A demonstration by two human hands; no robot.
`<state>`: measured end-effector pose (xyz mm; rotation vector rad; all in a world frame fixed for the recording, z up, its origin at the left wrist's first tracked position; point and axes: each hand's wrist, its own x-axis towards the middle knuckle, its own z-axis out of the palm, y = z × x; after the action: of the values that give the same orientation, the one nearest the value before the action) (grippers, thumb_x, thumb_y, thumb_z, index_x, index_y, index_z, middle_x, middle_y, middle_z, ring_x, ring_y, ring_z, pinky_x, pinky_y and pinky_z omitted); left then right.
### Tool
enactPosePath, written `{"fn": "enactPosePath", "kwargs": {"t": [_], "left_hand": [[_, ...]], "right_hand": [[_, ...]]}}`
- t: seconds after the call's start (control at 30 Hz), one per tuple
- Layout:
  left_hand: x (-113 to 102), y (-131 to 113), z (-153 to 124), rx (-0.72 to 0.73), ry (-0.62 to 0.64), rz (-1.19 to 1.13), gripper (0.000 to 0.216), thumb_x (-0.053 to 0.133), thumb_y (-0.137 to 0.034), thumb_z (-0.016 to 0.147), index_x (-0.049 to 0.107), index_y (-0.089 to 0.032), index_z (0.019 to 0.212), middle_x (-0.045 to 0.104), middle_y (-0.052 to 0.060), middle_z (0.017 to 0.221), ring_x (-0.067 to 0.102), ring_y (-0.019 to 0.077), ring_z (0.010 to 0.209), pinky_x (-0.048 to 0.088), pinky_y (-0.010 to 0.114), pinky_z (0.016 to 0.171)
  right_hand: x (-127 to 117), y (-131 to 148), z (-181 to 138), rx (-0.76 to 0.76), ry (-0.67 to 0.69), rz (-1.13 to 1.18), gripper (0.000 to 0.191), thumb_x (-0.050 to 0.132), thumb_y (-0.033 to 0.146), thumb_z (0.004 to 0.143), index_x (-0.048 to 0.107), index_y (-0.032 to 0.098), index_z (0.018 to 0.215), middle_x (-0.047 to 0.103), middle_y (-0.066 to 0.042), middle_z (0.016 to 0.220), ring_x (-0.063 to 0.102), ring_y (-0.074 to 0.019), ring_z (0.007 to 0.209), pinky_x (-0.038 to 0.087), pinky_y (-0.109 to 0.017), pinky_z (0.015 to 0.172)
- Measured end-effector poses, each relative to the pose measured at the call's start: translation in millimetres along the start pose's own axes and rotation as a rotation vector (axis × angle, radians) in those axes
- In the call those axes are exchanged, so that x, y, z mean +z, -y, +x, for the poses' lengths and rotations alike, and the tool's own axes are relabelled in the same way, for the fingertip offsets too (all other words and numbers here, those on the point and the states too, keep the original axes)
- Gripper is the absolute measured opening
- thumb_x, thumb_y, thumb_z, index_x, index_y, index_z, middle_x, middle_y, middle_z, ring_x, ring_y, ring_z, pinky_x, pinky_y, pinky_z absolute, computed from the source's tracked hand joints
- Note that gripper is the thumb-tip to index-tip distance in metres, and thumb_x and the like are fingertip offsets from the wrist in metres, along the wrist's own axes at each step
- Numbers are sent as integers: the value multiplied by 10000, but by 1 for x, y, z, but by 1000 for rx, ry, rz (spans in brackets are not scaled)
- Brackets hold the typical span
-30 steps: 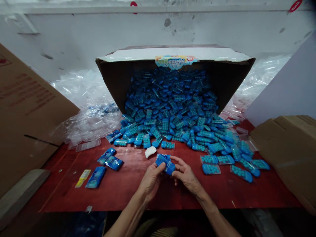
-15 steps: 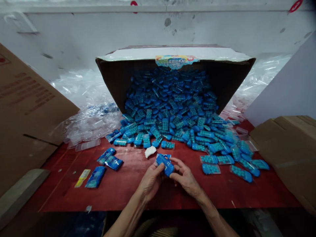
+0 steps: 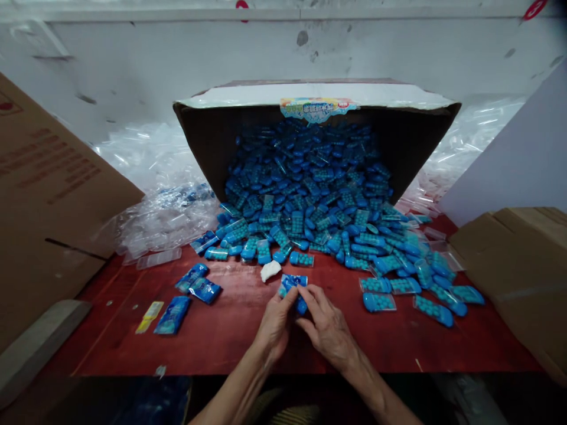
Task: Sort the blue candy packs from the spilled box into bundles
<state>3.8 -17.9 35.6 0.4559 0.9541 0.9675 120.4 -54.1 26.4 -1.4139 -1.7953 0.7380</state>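
Both hands meet at the front middle of the red table, around a small blue printed packet [image 3: 292, 281]. My left hand [image 3: 275, 323] is closed on its left side, thumb on top. My right hand [image 3: 328, 326] has its fingers bent over the packet's near part and right edge, pressing on it. The fingers hide much of the packet, and a bit of teal shows near the left thumb. Just beyond lies a crumpled white piece [image 3: 270, 271]. Several clear cases of teal beads with blue ends [image 3: 302, 258] lie behind it.
A tipped carton [image 3: 195, 127] spills a heap of the bead cases onto the red table [image 3: 230, 348]. Left are blue packets [image 3: 172, 314], a yellow-and-white slip [image 3: 149, 316] and clear plastic pieces [image 3: 168, 224]. Cardboard boxes stand left [image 3: 57, 195] and right [image 3: 514, 277].
My right hand has moved inward and its fingers now lie over the blue packet, covering more of it. My left hand keeps its hold in nearly the same place.
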Motion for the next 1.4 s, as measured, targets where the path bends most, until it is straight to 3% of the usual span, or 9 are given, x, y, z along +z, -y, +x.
{"fn": "enactPosePath", "kwargs": {"t": [0.13,0.23,0.37,0.5,0.7,0.9,1.1,1.33,1.4], "left_hand": [[-4,-3,-1,-48,71,42,282,554,-411,698,606,-135,720,599,18,641,516,105,594,382,227,594],[-8,-5,-1,-70,74,137,255,602,-390,661,600,-152,751,598,15,660,533,105,597,371,214,560],[-6,-5,0,-12,102,143,234,635,-334,641,597,-141,767,597,19,679,526,101,571,381,224,560],[-4,-3,0,31,111,123,200,625,-318,651,595,-123,684,568,2,580,483,86,493,378,231,538],[-7,-7,1,69,37,215,263,686,-242,582,617,-127,808,615,25,682,536,115,585,416,257,627],[-4,-3,-1,53,41,170,281,667,-282,603,613,-133,835,619,39,722,554,127,615,422,243,603],[-13,0,-1,65,1,249,263,666,-304,592,624,-120,775,633,44,690,553,133,606,424,250,613],[-15,-2,-2,148,6,395,187,655,-245,611,617,-131,754,628,4,672,545,110,617,417,218,634],[-13,-1,-3,164,22,372,206,647,-237,622,621,-141,803,641,8,728,554,118,661,422,225,666]], "right_hand": [[-2,-2,3,51,-72,143,417,468,193,780,436,242,1192,544,-76,1071,524,-214,965,426,-348,833],[-7,-2,6,231,-82,369,318,470,292,794,492,208,1100,621,-40,817,587,-147,633,481,-272,609],[-4,-4,8,388,7,659,265,458,398,783,524,164,889,573,25,590,489,-69,351,363,-181,360],[3,-8,6,446,55,792,288,504,426,739,501,160,849,570,28,612,473,-54,351,353,-159,331],[1,-6,3,457,41,797,364,526,393,731,468,177,1018,539,53,589,422,-47,348,373,-169,330],[3,0,1,447,-114,688,333,564,319,719,487,205,1022,533,52,567,477,-76,417,418,-190,401],[-3,-3,-4,387,13,710,468,520,350,758,409,202,1189,543,28,604,503,-91,475,429,-200,423],[-8,-1,-3,397,-25,539,300,487,313,773,527,200,1048,552,9,666,529,-111,520,459,-217,436],[-8,3,-2,331,-99,431,263,493,279,769,541,201,1016,579,-14,741,560,-136,600,491,-256,530]]}}
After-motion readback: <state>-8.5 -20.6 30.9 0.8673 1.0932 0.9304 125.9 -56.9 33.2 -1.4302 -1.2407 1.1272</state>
